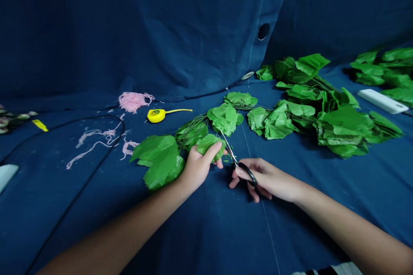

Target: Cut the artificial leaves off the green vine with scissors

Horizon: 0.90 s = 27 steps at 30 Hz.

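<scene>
My left hand (200, 164) pinches a small stack of green artificial leaves (208, 142), thumb on top. These leaves belong to a stemmed bunch lying on the blue cloth, with larger leaves (163, 159) to the left and another cluster (223, 118) just beyond. In my right hand (258, 177) is a pair of scissors (245, 172) with black handles, the thumb at the handle loop. Their metal blades point up and left, right beside the held leaves. Whether the blades touch a leaf I cannot tell. Tiny green scraps (228, 160) lie between my hands.
More leaf bunches (343, 126) lie to the right. A yellow tape measure (156, 115), pink yarn (134, 101) and loose strands (93, 137) lie at left, near a black cable (93, 174). A white bar-shaped object (382, 101) rests at far right. Blue cloth (193, 30) rises behind.
</scene>
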Each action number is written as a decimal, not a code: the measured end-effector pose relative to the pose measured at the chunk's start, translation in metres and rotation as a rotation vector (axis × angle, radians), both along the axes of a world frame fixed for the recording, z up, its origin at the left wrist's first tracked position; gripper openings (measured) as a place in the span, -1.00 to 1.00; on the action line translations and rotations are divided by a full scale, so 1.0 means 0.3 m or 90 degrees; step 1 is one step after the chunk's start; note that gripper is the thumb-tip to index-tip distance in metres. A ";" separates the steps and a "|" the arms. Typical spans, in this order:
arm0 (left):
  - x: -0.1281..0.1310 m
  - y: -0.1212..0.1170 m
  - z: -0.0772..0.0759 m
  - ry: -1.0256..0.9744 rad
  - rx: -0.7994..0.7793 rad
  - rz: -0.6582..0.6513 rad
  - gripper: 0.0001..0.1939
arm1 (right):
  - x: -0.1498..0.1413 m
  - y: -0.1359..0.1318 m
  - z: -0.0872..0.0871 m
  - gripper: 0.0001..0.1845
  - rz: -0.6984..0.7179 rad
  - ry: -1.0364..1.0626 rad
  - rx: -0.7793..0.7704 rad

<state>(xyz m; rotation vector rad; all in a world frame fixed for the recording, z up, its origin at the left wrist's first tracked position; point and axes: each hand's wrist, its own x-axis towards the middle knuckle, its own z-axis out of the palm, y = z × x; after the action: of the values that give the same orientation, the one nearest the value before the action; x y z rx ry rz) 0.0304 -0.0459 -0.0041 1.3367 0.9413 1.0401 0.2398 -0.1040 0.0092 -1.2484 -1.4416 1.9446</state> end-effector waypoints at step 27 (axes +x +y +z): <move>-0.003 -0.002 -0.049 -0.014 -0.051 -0.031 -0.73 | 0.000 0.002 -0.007 -0.36 -0.002 0.009 -0.012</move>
<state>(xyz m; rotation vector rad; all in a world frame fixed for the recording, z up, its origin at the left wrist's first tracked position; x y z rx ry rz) 0.0295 -0.0464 -0.0189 1.2728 0.9211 0.9687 0.2398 -0.1035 0.0071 -1.2418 -1.4168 1.9664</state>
